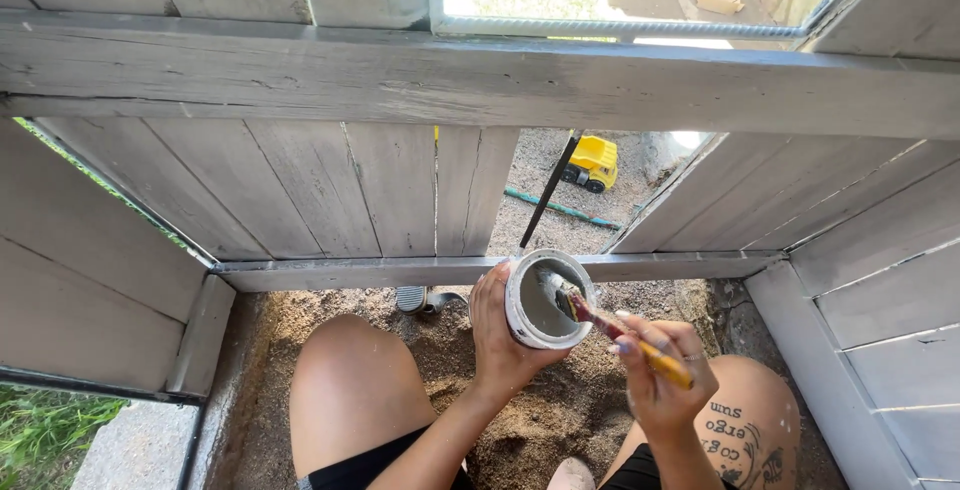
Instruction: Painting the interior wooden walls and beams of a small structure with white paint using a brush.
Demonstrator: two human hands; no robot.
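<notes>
Paint can (545, 300), gripped in the left hand (497, 335) above the sand, receives the brush (600, 322) pinched by the right hand (665, 370): loading bristles, which next need wiping on the rim.

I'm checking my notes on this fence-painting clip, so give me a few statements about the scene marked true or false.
1. The left hand holds a paint can. True.
2. The right hand holds a roller. False: it holds a brush with a yellow handle.
3. The brush's bristles are in the can. True.
4. A red toy truck sits beyond the fence. False: the toy truck is yellow.
5. The ground is sandy. True.
</notes>
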